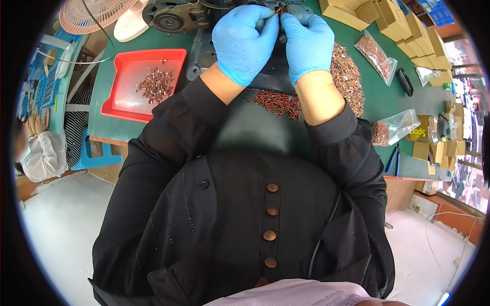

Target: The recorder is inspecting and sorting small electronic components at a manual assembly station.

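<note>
Both hands wear blue gloves and meet at the top middle, in front of a dark metal machine (176,19). My left hand (244,43) is closed, thumb and forefinger pinched together. Beside it my right hand (308,45) is pinched shut as well. A tiny red and dark bit shows between the fingertips, too small to name. Below the wrists lies a pile of small slim red pieces (278,103) on the green table (255,130). A larger heap of reddish-brown and metallic pieces (349,84) spreads past my right wrist. The machine's working part is largely hidden behind my hands.
At the left sits a red tray (118,89) with more small pieces. To the right are clear bags of pieces (376,53), a black tool (405,81), blue-handled pliers (393,160) and cardboard boxes (395,20). A pink fan (92,15) stands far left, near another person's hand (37,124).
</note>
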Tool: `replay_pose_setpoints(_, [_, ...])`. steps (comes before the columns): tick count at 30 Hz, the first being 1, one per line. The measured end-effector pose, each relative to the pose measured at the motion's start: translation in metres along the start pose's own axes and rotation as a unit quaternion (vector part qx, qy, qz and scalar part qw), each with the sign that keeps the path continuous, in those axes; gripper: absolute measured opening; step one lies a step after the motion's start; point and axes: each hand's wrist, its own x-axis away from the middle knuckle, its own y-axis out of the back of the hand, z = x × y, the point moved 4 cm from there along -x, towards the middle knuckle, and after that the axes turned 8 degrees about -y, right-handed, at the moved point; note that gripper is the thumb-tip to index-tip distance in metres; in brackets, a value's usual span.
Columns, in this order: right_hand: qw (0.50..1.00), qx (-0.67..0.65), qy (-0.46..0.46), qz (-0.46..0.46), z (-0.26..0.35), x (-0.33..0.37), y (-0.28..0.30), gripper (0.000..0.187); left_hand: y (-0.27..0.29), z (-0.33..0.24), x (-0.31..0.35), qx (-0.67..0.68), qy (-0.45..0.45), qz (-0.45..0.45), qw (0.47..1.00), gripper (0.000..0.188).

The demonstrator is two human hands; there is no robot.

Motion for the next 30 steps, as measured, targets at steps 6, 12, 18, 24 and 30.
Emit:
replay_pose_setpoints(6, [0.999,-0.038,-0.01,0.023,-0.002,0.002,-0.002,0.022,0.0,0.005,0.001,-0.02,0.003,0.003,1.0,0.008])
replay_pose_setpoints(12, [0.997,-0.055,-0.007,0.05,0.003,0.009,-0.001,0.014,0.0,0.004,0.001,-0.048,-0.031,0.001,0.998,0.007])
replay_pose_setpoints(18, [0.988,-0.098,-0.089,0.082,-0.001,0.035,0.031,0.014,0.017,-0.009,0.002,0.013,0.036,0.01,0.999,0.007])
replay_pose_setpoints(24, [0.981,0.082,-0.121,0.126,-0.032,0.046,0.12,0.014,0.078,0.011,0.034,0.049,0.159,0.134,0.977,0.014])
replay_pose_setpoints(30, [0.921,0.337,-0.101,0.164,-0.065,0.072,0.179,0.017,0.184,0.078,0.066,-0.149,0.232,0.232,0.933,0.013])
